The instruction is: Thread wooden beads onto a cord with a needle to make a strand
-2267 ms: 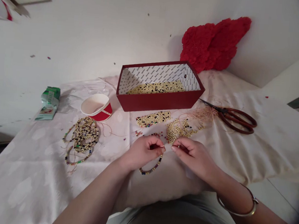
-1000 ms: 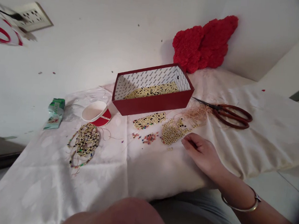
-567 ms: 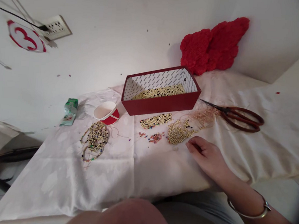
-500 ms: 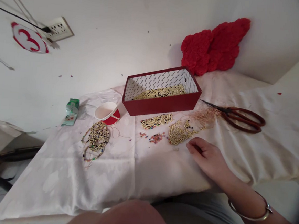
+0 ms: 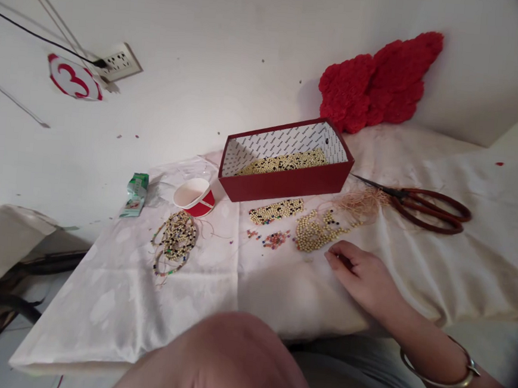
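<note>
My right hand (image 5: pixel 362 277) rests just in front of the loose cream beads (image 5: pixel 312 233), thumb and fingers pressed together; whatever they pinch is too small to make out. A large rounded patch of skin, seemingly my left hand (image 5: pixel 237 362), is close to the camera at the bottom, its fingers hidden. Left of the cream beads are a small pile of orange and coloured beads (image 5: pixel 276 239) and a flat strip of cream and black beads (image 5: pixel 276 211). Further left sits a heap of beaded strings (image 5: pixel 174 241).
A dark red box (image 5: pixel 286 184) holding cream and black beads stands at the back. Scissors (image 5: pixel 432 209) lie right of it beside pinkish threads (image 5: pixel 361 202). A paper cup (image 5: pixel 202 206), a green packet (image 5: pixel 136 195) and a red fluffy item (image 5: pixel 379 84) stand near the wall.
The view has shifted slightly, so the table's things appear further right. The skin shape at the bottom has risen and fills more of the picture. My right hand stays pinched by the beads.
</note>
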Tool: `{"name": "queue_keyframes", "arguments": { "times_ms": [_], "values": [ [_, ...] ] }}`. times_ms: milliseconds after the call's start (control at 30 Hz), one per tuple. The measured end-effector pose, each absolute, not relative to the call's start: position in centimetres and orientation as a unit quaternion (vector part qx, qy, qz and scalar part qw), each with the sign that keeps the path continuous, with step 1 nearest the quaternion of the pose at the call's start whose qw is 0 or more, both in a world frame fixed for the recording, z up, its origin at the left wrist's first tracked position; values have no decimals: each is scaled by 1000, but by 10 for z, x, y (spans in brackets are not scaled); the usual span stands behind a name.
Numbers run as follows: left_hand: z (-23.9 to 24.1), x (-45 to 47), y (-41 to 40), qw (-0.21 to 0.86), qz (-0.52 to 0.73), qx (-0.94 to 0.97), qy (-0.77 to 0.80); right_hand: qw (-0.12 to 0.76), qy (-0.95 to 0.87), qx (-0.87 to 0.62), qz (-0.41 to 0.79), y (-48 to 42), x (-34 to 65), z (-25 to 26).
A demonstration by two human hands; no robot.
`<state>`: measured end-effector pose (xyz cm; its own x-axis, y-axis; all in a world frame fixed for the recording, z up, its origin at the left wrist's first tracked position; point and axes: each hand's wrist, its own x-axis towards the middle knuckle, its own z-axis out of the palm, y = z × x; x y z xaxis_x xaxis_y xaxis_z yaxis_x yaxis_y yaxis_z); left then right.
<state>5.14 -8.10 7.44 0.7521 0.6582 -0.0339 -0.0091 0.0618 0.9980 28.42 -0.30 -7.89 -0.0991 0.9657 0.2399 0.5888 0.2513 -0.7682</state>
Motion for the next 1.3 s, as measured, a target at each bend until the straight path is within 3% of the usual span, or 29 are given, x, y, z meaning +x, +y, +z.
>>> {"name": "queue_keyframes", "arguments": {
  "times_ms": [233, 500, 1300],
  "values": [
    [51, 50, -40, 727, 450, 425, 296, 370, -703, -554, 250, -4, 285, -81],
    [28, 42, 2, 783, 486, 208, 326, 362, -706, -556, 249, -3, 286, -82],
    [29, 49, 5, 769, 500, 210, 337, 322, -714, -574, 240, -5, 288, -79]
  ]
}}
